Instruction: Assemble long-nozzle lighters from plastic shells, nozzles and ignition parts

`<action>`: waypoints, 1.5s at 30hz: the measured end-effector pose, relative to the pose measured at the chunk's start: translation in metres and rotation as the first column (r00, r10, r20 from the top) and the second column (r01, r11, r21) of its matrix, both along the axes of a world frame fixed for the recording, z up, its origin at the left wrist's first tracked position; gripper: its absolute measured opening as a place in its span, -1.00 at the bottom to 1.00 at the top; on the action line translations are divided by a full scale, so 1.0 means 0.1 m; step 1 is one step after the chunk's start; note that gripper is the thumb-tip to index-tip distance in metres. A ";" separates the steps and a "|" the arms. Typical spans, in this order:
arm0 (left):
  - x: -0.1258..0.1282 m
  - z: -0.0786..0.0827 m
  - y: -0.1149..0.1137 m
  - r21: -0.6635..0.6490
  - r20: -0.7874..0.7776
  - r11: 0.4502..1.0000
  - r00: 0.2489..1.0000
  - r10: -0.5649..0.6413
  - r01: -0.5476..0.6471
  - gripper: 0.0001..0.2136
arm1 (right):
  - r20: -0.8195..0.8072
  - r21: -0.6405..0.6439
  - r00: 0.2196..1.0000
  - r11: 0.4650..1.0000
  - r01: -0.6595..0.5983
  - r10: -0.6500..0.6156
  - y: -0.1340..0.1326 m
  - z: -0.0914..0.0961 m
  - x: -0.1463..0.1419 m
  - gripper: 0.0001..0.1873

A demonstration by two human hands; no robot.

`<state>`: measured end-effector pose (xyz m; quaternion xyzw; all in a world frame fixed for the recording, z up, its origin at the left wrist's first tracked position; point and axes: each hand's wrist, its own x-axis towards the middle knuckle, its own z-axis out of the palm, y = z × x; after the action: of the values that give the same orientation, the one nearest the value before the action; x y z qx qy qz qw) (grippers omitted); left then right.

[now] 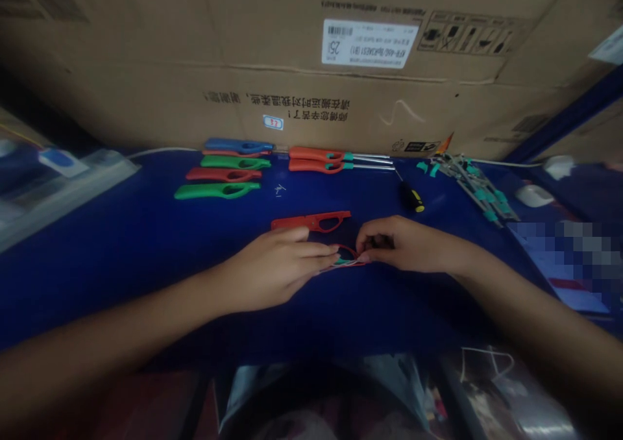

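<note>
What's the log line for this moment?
left hand: pinching red part | right hand: pinching red part | red shell: lying behind hands | screwdriver: untouched

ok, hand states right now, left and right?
Left hand: closed, fingertips pinching the small red part.
Right hand: closed, pinching the same small red part from the other side.

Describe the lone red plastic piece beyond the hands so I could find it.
Start at the big cardboard box behind the blue table. Come forward past the rows of coloured handles; the red piece lies flat just beyond the left hand. Unlike them, it lies alone.
</note>
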<state>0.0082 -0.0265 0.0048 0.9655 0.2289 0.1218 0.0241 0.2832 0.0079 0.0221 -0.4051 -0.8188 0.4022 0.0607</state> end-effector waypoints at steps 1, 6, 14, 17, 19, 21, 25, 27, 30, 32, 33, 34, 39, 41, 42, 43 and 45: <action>0.00 0.00 0.00 0.002 0.004 1.000 1.000 -0.003 0.003 -0.67 | 0.018 0.043 1.000 0.999 -0.005 0.004 -0.01 0.01 -0.01 -0.87; -0.01 0.00 0.01 0.010 0.013 1.000 1.000 0.005 -0.005 -0.67 | 0.022 0.244 0.996 0.966 -0.089 0.086 -0.10 0.05 -0.05 -0.82; 0.00 -0.02 0.03 -0.030 0.045 0.999 0.998 0.046 -0.045 -0.72 | 0.043 0.488 0.960 0.833 -0.261 0.276 -0.20 -0.05 -0.10 -0.77; 0.00 -0.01 0.03 -0.071 0.051 0.994 0.995 0.087 -0.083 -0.78 | 0.104 0.556 0.956 0.781 -0.284 0.274 -0.20 -0.11 -0.12 -0.83; -0.01 0.00 0.04 -0.093 0.051 0.992 0.994 0.092 -0.087 -0.79 | 0.052 0.546 0.962 0.799 -0.253 0.269 -0.19 -0.13 -0.13 -0.83; -0.02 0.00 0.04 -0.108 0.048 0.991 0.995 0.084 -0.079 -0.79 | -0.054 0.493 0.966 0.848 -0.194 0.253 -0.18 -0.12 -0.14 -0.86; -0.02 -0.01 0.05 -0.099 0.034 0.993 0.997 0.066 -0.062 -0.76 | -0.196 0.352 0.966 0.931 -0.093 0.171 -0.15 -0.11 -0.14 -0.94; -0.03 -0.01 0.05 -0.101 0.030 0.993 0.997 0.064 -0.061 -0.76 | -0.211 0.294 0.965 0.952 -0.089 0.156 -0.14 -0.12 -0.13 -0.91; -0.03 -0.01 0.04 -0.104 0.027 0.992 0.997 0.074 -0.071 -0.75 | -0.217 0.261 0.964 0.961 -0.096 0.155 -0.13 -0.12 -0.13 -0.88; -0.03 -0.01 0.05 -0.100 0.026 0.993 0.997 0.072 -0.070 -0.75 | -0.210 0.267 0.963 0.957 -0.112 0.171 -0.12 -0.12 -0.13 -0.89; -0.03 0.00 0.05 -0.097 0.026 0.993 0.998 0.066 -0.063 -0.75 | -0.205 0.276 0.961 0.953 -0.124 0.185 -0.12 -0.12 -0.13 -0.90; -0.03 0.00 0.05 -0.096 0.025 0.994 0.998 0.057 -0.055 -0.75 | -0.202 0.289 0.959 0.948 -0.136 0.199 -0.12 -0.12 -0.13 -0.92; -0.03 0.00 0.05 -0.099 0.027 0.994 0.999 0.041 -0.038 -0.74 | -0.179 0.362 0.956 0.919 -0.156 0.232 -0.09 -0.12 -0.11 -0.94; -0.03 0.00 0.05 -0.094 0.028 0.995 0.999 0.043 -0.040 -0.74 | -0.184 0.386 0.952 0.909 -0.159 0.244 -0.08 -0.13 -0.11 -0.95; -0.03 0.00 0.05 -0.093 0.027 0.995 0.999 0.047 -0.044 -0.74 | -0.190 0.396 0.950 0.905 -0.157 0.248 -0.07 -0.14 -0.11 -0.95; -0.03 0.00 0.05 -0.093 0.026 0.995 0.998 0.050 -0.048 -0.74 | -0.196 0.405 0.948 0.901 -0.154 0.250 -0.07 -0.14 -0.11 -0.96; -0.03 0.00 0.05 -0.095 0.029 0.994 0.998 0.050 -0.047 -0.75 | -0.202 0.409 0.947 0.900 -0.148 0.248 -0.07 -0.15 -0.10 -0.96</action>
<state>0.0055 -0.0212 0.0048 0.9555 0.2571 0.1266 0.0704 0.2728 0.0009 0.0069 -0.2450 -0.9051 0.2836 0.2007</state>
